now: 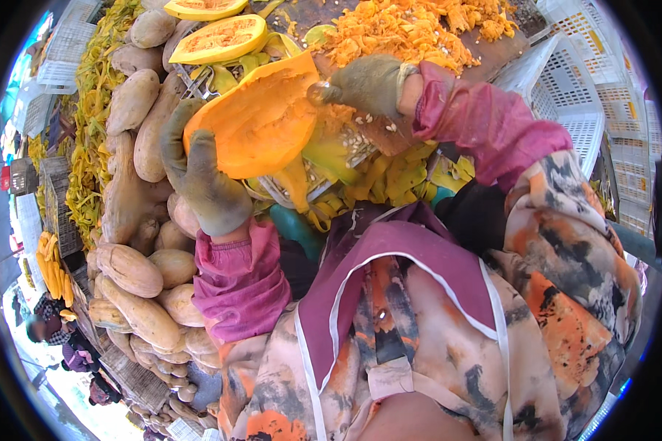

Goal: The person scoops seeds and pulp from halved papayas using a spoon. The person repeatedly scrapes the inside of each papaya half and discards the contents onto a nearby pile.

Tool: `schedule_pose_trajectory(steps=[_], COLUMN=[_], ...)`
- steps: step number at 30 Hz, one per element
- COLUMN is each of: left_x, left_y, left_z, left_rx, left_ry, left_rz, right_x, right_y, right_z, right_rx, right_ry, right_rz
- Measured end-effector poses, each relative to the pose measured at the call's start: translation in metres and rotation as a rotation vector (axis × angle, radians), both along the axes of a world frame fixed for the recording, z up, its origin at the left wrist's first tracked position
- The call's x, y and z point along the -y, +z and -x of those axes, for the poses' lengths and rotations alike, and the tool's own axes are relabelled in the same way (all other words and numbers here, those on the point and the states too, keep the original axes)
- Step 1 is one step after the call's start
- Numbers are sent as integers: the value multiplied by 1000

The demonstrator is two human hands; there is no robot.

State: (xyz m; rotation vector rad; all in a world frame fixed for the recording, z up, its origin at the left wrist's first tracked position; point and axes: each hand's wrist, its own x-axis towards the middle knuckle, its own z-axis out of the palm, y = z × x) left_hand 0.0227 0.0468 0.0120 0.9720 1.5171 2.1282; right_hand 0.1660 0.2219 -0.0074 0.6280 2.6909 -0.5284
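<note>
A hollowed, peeled squash half (259, 118) with bright orange flesh is held up by my left hand (204, 176), the gloved thumb over its inner edge and the fingers behind. At its right end is my right hand (364, 85), also gloved, closed around a rounded metal tool (324, 93) that seems to be a scoop; most of it is hidden by the hand. Two cut squash halves (220, 39) with fibrous centres lie just beyond. Scraped pulp (402, 33) with seeds is heaped on a brown board (499, 55) past my right hand.
Whole unpeeled squashes (129, 270) are piled at left, beside a long heap of peelings (96, 121). More peelings (391, 176) lie below my hands. White plastic crates (565, 93) stand at right. Other people (49, 325) are at the far lower left, near peeled squash pieces (52, 267).
</note>
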Motion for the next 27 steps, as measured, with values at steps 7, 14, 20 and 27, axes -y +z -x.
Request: schedule_pose_trajectory(steps=[7,14,20,27], left_x=[-4,-9,-7,-3], left_y=[2,10,10,5], left_z=[-2,-3,-5,-2], left_rx=[38,-3,35,-36], left_ry=[17,47,24,30], left_rz=[26,59,70,43], right_x=[17,-14,-12,1], right_y=[-24,0,-20,7], right_z=[8,-20,-6,2], right_rx=[-583,24,-477,-415], right_ry=[396,46,395,292], right_rz=[147,-29,46,-101])
